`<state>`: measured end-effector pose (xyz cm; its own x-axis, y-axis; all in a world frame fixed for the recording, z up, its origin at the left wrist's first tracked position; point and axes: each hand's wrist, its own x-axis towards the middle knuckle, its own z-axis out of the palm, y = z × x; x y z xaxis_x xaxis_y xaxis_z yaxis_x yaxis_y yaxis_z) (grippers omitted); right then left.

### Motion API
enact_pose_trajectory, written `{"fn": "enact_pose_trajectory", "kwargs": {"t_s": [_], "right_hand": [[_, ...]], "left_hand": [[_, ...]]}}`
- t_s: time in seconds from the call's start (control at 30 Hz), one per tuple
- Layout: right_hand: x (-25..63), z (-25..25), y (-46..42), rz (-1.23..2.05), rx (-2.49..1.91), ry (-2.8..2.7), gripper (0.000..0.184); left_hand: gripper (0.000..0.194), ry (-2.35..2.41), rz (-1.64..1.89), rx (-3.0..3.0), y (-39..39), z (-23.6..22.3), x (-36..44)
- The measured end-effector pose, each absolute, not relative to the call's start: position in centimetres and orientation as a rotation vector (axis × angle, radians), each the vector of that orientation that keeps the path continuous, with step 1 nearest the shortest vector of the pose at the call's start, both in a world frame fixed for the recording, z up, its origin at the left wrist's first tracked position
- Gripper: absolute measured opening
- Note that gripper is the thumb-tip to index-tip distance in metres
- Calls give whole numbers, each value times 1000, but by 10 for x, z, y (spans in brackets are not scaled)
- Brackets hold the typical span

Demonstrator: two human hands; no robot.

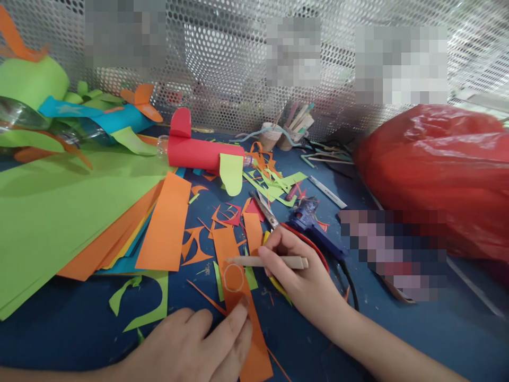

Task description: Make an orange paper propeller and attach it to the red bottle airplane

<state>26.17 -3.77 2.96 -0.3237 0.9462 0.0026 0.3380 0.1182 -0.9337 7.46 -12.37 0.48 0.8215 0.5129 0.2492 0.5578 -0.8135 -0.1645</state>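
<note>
My right hand (296,276) grips a pale wooden pencil (266,261), its tip resting on an orange paper strip (238,297) beside a circle drawn on it. My left hand (194,345) lies at the near edge, its fingertips pressing the same strip flat just below the circle. The strip lies lengthwise on the blue table (79,329), running from the middle toward me.
Green (51,207) and orange paper sheets (165,223) are stacked at left. Scissors (265,209), a blue glue gun (314,225) with a black cord and paper scraps lie behind my right hand. A red paper-covered bottle plane (201,151), cups of sticks (286,132), a red plastic bag (433,170) and a mesh wall stand farther back.
</note>
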Motion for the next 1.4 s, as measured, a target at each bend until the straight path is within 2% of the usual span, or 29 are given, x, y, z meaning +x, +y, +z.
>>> {"fn": "enact_pose_trajectory", "kwargs": {"t_s": [0.67, 1.4], "right_hand": [[263, 28, -38, 1259, -1165, -1776, 24], [261, 20, -38, 1312, -1123, -1815, 19]], "left_hand": [[43, -823, -398, -2738, -119, 7, 78], [41, -836, -325, -2734, -119, 8, 77]]}}
